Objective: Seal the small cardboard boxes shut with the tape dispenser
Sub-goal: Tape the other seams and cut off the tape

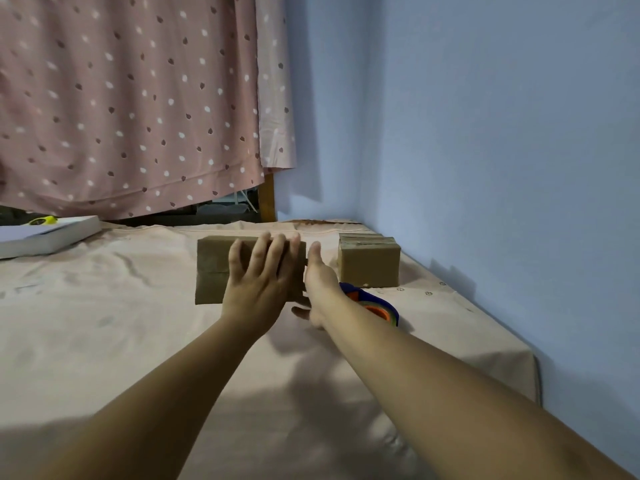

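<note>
A brown cardboard box (212,268) stands in the middle of the cloth-covered table. My left hand (259,275) lies flat against its near face with the fingers straight and spread up to the top edge. My right hand (317,285) is at the box's right end, fingers extended upward along that side. A second small cardboard box (369,263) sits further right, near the wall, with tape strips across its top. The blue and orange tape dispenser (375,304) lies on the table just right of my right wrist, partly hidden by my forearm.
A white book or flat box (45,233) with a yellow object (43,220) on it rests at the far left. A dotted pink curtain (138,98) hangs behind the table. The blue wall (502,168) runs along the table's right edge.
</note>
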